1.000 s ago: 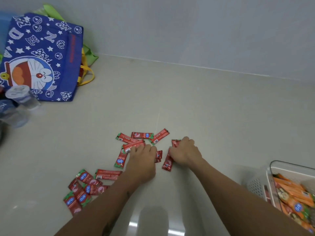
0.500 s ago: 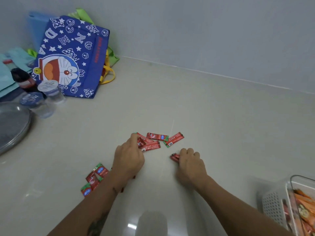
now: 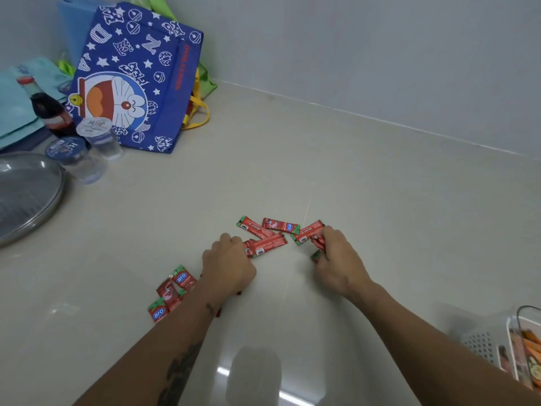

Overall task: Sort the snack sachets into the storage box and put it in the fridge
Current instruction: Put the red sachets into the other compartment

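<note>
Several red snack sachets (image 3: 280, 225) lie scattered on the pale counter (image 3: 292, 159) in front of me. My left hand (image 3: 228, 263) rests curled on the counter, its fingers on the near end of a red sachet (image 3: 268, 244). My right hand (image 3: 336, 259) is closed around a small bunch of red sachets (image 3: 318, 242), beside another one (image 3: 307, 231). More red sachets (image 3: 172, 291) lie to the left of my left forearm, partly hidden under it. The white storage box (image 3: 483, 345) with orange sachets stands at the bottom right edge.
A blue cartoon tote bag (image 3: 131, 80) leans against the wall at the back left. In front of it stand a dark soda bottle (image 3: 48, 112) and two sealed water cups (image 3: 99, 136). A round metal lid (image 3: 26, 191) lies at the left edge.
My right hand has moved forward to the far sachets with its bunch. My left hand has shifted slightly right along the sachets. The view has swung left, pushing the box toward the edge.
</note>
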### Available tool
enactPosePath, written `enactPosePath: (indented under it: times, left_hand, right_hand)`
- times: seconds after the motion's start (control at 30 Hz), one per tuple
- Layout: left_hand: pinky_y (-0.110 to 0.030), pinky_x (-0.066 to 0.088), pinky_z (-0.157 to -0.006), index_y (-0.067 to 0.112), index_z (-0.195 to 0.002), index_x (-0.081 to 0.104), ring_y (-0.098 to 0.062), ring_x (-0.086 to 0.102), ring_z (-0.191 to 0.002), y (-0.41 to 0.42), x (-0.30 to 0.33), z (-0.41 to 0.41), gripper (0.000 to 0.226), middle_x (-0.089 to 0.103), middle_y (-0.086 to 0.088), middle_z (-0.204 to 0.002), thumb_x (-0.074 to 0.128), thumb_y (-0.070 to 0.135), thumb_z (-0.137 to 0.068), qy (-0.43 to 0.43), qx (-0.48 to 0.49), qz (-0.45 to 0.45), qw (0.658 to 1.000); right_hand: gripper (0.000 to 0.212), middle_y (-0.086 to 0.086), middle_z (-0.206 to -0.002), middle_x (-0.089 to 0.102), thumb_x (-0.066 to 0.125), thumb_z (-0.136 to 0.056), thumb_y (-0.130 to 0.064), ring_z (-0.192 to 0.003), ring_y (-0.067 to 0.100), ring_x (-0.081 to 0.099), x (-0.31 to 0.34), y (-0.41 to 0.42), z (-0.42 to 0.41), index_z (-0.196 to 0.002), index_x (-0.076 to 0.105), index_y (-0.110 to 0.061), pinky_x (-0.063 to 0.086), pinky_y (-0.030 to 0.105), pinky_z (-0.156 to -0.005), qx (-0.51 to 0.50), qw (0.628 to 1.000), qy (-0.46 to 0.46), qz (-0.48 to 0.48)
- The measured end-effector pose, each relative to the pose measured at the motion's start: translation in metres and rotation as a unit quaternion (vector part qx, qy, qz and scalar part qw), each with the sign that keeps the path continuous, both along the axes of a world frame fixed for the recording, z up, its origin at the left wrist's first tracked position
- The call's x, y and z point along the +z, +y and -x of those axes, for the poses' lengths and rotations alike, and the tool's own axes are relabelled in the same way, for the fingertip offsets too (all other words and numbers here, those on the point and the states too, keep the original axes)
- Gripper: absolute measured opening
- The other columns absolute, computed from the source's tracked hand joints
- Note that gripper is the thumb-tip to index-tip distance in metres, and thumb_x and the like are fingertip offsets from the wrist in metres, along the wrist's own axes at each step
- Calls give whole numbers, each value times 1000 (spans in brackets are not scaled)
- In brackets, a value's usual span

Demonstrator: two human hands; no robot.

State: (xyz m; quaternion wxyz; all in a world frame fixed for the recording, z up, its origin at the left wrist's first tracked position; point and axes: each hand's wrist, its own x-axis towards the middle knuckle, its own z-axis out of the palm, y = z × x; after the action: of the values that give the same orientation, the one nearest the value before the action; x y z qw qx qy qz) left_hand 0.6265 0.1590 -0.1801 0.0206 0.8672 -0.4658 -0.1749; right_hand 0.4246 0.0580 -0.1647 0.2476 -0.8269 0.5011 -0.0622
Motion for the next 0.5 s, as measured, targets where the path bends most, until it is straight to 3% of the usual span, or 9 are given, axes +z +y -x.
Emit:
enactPosePath:
  times: [0.07,0.2,0.3,0.4,0.5]
  left_hand:
    - [-40,41,-90,12,-114,49,-28,49,-107,2,3,-3,29,51,-8,-117,49,26,-89,-9,8,30,999]
    - [-42,40,-81,12,-99,40,-37,54,-99,2,16,-16,12,58,-13,-102,47,19,-92,42,84,134,986]
    - [-40,44,-74,13,-104,35,-33,54,-82,-6,27,-20,14,54,-8,-90,45,15,-94,88,130,188,970]
    - [-40,48,-77,17,-108,40,-29,56,-82,-19,30,-14,18,58,-3,-93,48,19,-92,107,81,208,969]
    - [-39,44,-84,23,-114,44,-28,59,-95,-30,22,0,30,62,-1,-102,54,29,-87,97,-30,161,982]
  right_hand:
    - [19,5,-103,55,58,-91,-16,-89,26,53,2,-4,3,-103,44,-19,43,37,-71,-37,999,3,-20]
    - [26,4,-95,57,58,-93,-32,-85,27,56,5,-3,14,-109,44,-16,42,36,-70,-83,991,55,-86]
    - [34,2,-98,57,58,-89,-38,-87,25,57,-3,7,14,-113,43,-19,43,34,-70,-63,986,134,-81]
    - [25,5,-109,55,54,-88,-30,-100,27,57,-9,14,8,-109,53,-17,46,34,-76,-19,984,169,-49]
    - [24,7,-117,48,49,-92,-28,-107,28,49,-6,6,1,-109,57,-13,47,38,-82,34,985,167,-4]
